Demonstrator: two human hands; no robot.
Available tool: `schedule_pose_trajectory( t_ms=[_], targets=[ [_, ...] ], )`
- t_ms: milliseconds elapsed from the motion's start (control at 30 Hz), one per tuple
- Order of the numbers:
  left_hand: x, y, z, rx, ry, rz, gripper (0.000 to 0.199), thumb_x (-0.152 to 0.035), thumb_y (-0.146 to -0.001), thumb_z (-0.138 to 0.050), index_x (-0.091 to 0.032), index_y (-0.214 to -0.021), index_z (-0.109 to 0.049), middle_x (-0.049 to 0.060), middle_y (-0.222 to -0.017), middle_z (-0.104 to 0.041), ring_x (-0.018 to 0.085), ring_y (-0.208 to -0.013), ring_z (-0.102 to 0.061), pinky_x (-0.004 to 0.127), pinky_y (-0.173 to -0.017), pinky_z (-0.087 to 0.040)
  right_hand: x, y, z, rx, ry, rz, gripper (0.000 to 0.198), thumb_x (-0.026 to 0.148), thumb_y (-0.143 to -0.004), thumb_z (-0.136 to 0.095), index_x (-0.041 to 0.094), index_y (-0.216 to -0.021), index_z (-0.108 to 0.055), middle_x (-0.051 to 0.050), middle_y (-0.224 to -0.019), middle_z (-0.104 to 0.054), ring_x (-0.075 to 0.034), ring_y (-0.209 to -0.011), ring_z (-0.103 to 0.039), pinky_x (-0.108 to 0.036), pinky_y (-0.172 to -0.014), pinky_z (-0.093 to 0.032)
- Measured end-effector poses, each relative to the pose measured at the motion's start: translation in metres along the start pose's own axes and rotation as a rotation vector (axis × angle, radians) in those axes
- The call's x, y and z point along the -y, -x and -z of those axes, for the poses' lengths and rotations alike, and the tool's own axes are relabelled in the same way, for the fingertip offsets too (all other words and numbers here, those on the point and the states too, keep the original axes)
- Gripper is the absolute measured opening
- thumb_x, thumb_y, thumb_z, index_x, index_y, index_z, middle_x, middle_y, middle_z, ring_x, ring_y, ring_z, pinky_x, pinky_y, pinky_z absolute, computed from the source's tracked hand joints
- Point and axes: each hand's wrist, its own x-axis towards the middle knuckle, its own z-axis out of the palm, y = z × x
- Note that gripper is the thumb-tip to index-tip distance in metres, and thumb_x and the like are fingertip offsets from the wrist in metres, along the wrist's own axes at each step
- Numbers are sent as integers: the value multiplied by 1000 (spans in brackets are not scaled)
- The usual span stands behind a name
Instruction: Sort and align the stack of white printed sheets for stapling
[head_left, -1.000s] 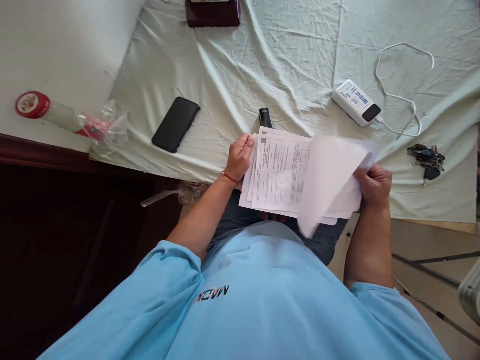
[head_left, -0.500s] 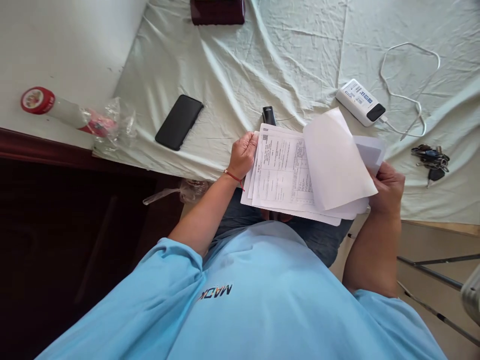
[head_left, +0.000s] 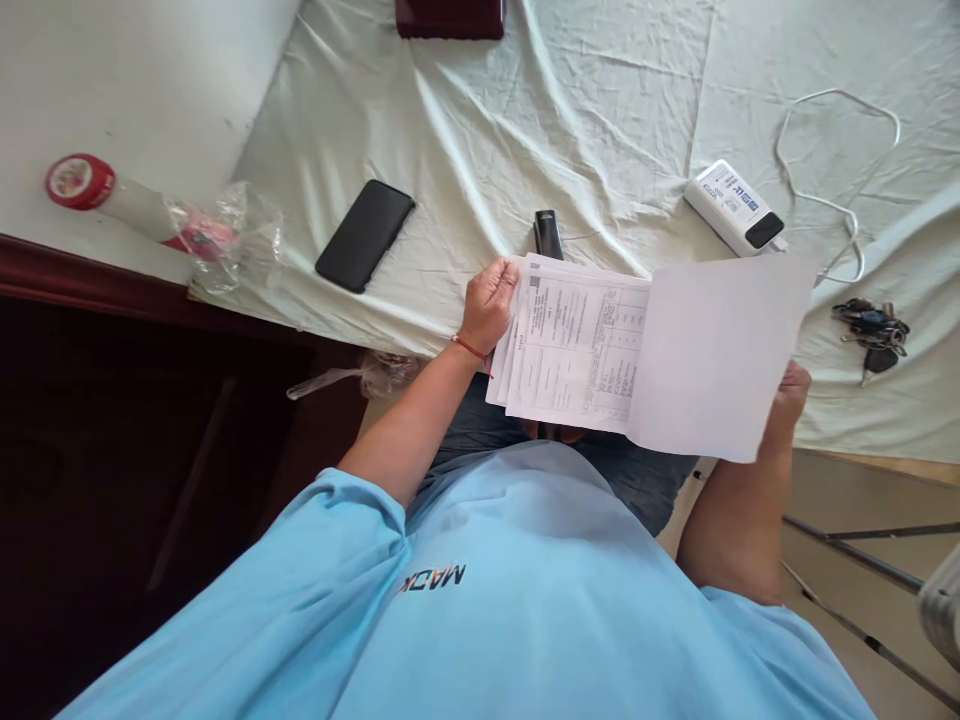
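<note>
I have a sheaf of printed papers (head_left: 574, 345) over my lap at the table's front edge. My left hand (head_left: 489, 303), a red string on its wrist, pinches the sheaf's left edge. Over the right half lies a blank white side of a sheet (head_left: 709, 355), turned back from the printed page. My right hand (head_left: 789, 395) is closed at the sheet's right edge, its fingers partly hidden behind the paper. Just beyond the papers lies a small black device (head_left: 548, 235), its near end close to their top edge.
On the pale tablecloth (head_left: 600, 120) lie a black phone (head_left: 365, 236), a white power bank (head_left: 731, 205) with its cable (head_left: 795, 195), keys (head_left: 871, 332) and a dark red box (head_left: 450, 18). A red-capped bottle (head_left: 81, 182) in clear plastic lies at left. Metal bars (head_left: 855, 555) stand lower right.
The lifted sheet, curled before, has swung right and now lies flatter, covering more of my right hand. My left hand has stayed on the left edge. The view has shifted slightly.
</note>
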Motion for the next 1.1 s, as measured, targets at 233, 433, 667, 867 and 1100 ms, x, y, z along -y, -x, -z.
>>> schedule_pose_trajectory(
  t_ms=[233,433,667,867,1100],
  targets=[
    [-3,1,0,6,79,30,72,-87,-100,-64,-24,-71,-48,-3,-64,-41,15,-61,-37,33,-59,-31,-31,-3,-9,30,19,5,43,60,-75,-101,22,-76,-80,2,-68,-66,-12,-58,-49,-26,-53,-41],
    [-6,1,2,53,88,49,70,-83,-100,-67,-24,-69,-47,-3,-63,-40,14,-60,-35,33,-58,-29,-49,-8,1,45,-12,30,41,62,-78,-102,25,-83,-84,1,-73,-68,-15,-64,-55,-30,-57,-45],
    [-9,2,2,75,152,89,73,-83,-98,-71,-24,-67,-43,-4,-63,-33,14,-59,-31,34,-57,-25,-49,-8,2,89,17,38,38,62,-81,-99,27,-85,-84,-1,-74,-67,-17,-60,-51,-33,-53,-40],
    [-9,3,2,82,193,98,73,-82,-97,-73,-24,-66,-43,-4,-63,-32,13,-58,-31,33,-55,-25,-57,-9,5,88,10,16,35,58,-84,-98,27,-84,-82,1,-71,-66,-15,-58,-49,-32,-53,-39],
    [-8,3,3,116,186,94,72,-80,-100,-71,-24,-66,-43,-4,-62,-32,13,-57,-29,33,-54,-22,-52,-7,0,68,35,55,40,64,-85,-95,27,-83,-81,1,-72,-66,-16,-60,-50,-31,-53,-43]
  ],
)
